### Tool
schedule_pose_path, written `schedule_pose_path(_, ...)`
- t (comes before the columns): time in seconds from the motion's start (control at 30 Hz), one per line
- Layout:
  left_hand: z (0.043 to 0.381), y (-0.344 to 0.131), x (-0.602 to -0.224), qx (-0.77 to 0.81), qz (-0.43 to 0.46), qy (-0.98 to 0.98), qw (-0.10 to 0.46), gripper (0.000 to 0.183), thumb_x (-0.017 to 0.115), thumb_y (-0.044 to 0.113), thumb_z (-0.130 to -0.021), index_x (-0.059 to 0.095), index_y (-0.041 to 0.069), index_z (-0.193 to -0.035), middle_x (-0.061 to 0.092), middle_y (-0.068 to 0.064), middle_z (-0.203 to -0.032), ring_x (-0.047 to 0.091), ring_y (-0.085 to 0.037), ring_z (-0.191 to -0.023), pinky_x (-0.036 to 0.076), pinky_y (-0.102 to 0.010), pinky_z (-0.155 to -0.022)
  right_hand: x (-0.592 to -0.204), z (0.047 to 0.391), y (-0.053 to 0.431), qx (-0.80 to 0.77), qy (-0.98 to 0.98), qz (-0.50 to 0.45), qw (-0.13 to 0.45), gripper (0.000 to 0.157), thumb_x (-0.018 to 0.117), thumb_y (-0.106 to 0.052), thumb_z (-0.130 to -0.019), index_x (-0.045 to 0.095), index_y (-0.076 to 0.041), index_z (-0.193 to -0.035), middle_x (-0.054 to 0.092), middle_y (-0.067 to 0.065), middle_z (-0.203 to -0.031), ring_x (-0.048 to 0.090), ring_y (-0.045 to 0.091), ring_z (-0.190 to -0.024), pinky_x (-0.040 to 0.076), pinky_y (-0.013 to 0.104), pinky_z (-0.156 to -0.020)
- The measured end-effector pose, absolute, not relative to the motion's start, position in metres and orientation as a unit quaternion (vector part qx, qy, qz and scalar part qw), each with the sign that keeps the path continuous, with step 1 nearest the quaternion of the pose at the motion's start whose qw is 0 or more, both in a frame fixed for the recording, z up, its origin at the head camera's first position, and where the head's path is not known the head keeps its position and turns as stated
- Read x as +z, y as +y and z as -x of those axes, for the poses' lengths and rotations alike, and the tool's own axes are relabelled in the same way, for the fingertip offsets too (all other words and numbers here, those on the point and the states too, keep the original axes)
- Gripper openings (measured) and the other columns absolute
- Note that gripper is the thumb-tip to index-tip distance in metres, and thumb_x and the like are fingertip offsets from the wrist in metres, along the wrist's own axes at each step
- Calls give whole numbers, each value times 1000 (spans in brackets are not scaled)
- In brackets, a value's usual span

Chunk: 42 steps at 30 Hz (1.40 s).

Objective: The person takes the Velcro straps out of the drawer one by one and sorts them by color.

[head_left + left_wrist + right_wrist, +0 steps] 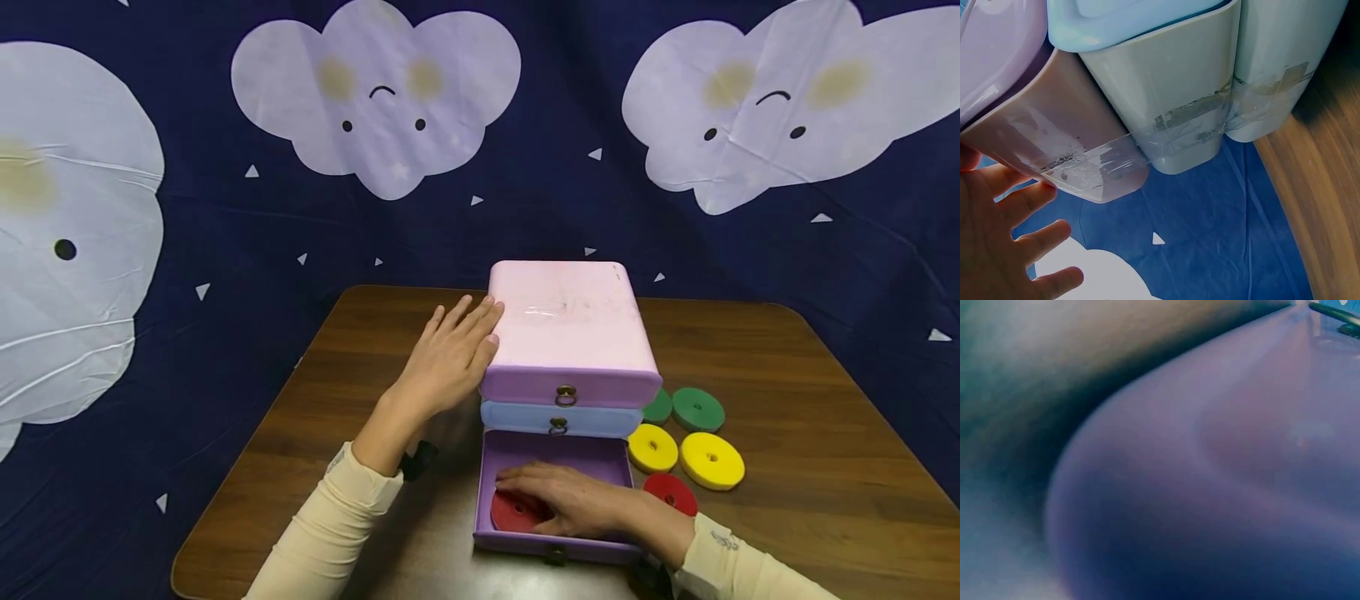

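A small drawer unit with a pink top stands on the table; its purple bottom drawer is pulled out. My left hand rests on the unit's left side near the top, fingers straight and spread. In the left wrist view that hand touches the pinkish casing. Down inside the bottom drawer, my right hand grips a red disc with a center hole, fingers over its far side and thumb at the near side. The right wrist view is filled by the blurred purple drawer front.
Right of the unit lie another red disc, yellow discs and green discs on the wooden table. The blue middle drawer and the purple top drawer are closed. A dark cloud-print cloth hangs behind.
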<state>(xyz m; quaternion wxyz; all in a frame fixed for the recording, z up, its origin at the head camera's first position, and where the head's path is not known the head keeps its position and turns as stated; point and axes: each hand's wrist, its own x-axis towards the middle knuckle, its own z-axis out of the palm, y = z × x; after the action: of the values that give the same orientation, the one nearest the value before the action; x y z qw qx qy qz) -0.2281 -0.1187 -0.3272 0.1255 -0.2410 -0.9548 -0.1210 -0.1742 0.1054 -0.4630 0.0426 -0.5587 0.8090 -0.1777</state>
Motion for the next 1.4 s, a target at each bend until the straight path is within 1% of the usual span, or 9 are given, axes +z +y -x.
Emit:
schedule_pose_path(0.13,228,-118,-327,-121,239,-955,128,50,19,41,-102,26,26,-150,26,5,-156,16,-21,-148,11,-50,-120,-466,174,106,-178,804,567,16,59,64,-37,-89,46,-8,-137,49,9,-141,49,22,-128,45,38,-103)
schedule_pose_path(0.23,229,-118,-328,-124,240,-954,130,50,20,40,-102,27,26,-150,26,5,-156,17,-21,-148,11,-50,-120,-467,175,107,-179,801,572,5,62,64,-38,-88,46,-4,-137,50,11,-140,50,24,-127,45,39,-103)
schedule_pose_path(0.43,228,-118,-328,-123,240,-954,132,50,21,40,-102,27,26,-150,27,5,-156,17,-21,-148,11,-50,-120,-469,176,107,-178,799,574,2,69,66,-42,-86,44,-3,-138,50,13,-140,50,24,-127,44,39,-103)
schedule_pose_path(0.67,227,-118,-328,-124,240,-954,132,50,21,39,-102,27,26,-150,27,4,-156,17,-22,-148,12,-51,-119,-471,176,109,-181,801,571,-10,68,67,-42,-85,45,-3,-136,53,11,-137,53,23,-123,46,38,-101)
schedule_pose_path(0.77,227,-118,-328,-123,241,-954,132,50,21,40,-102,27,26,-150,27,4,-156,17,-22,-148,12,-51,-119,-470,175,110,-185,811,555,3,68,69,-39,-84,44,-4,-136,53,10,-137,53,23,-123,46,37,-101)
schedule_pose_path(0.93,228,-118,-327,-120,241,-954,135,50,21,39,-102,28,26,-149,28,4,-156,18,-22,-148,12,-51,-119,-458,173,111,-196,834,514,44,72,73,-34,-80,42,-8,-140,51,7,-139,52,20,-124,45,37,-102)
schedule_pose_path(1.03,228,-117,-327,-121,243,-953,137,50,21,39,-102,28,25,-149,29,4,-156,18,-22,-147,12,-51,-119,-448,171,113,-204,838,503,52,74,73,-36,-80,40,-10,-141,49,4,-141,51,18,-125,45,37,-102)
schedule_pose_path(1.27,228,-117,-327,-119,243,-954,132,50,20,39,-102,27,26,-150,27,5,-156,18,-23,-147,12,-52,-119,-425,164,116,-222,835,501,40,77,71,-41,-81,37,-12,-143,45,2,-145,49,16,-127,45,37,-103)
schedule_pose_path(1.4,227,-118,-327,-121,241,-955,128,50,19,40,-102,26,26,-150,26,5,-156,17,-22,-148,11,-51,-119,-410,160,118,-228,837,497,23,77,70,-44,-81,37,-14,-144,45,-1,-145,50,13,-123,48,34,-99)
